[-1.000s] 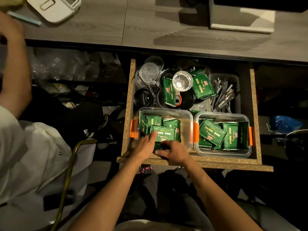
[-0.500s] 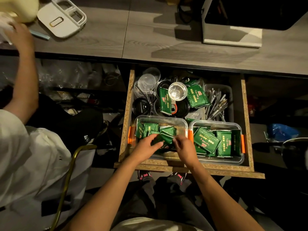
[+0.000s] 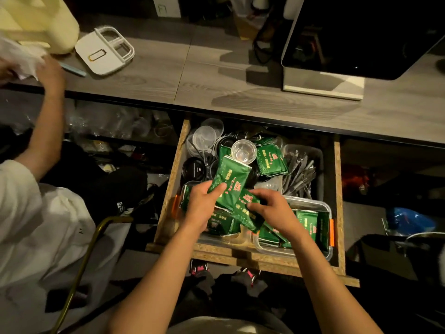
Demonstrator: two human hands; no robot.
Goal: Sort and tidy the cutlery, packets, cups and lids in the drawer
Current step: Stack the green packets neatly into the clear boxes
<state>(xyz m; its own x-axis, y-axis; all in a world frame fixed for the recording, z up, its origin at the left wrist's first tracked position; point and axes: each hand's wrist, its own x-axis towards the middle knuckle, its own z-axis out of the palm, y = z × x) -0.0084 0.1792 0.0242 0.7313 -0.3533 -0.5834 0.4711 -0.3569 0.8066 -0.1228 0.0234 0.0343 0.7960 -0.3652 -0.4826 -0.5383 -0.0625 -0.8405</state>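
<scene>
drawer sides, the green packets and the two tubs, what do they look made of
Drawer sides: raw particleboard, speckled and unfinished.
Green packets: glossy printed film or foil, creased with highlights.
Tubs: clear hard plastic, contents visible through the walls, orange clips.

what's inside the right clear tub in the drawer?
Right clear tub: green packets, some upright along its right wall. The right hand covers the tub's left part, so contents there can't be seen.
</scene>
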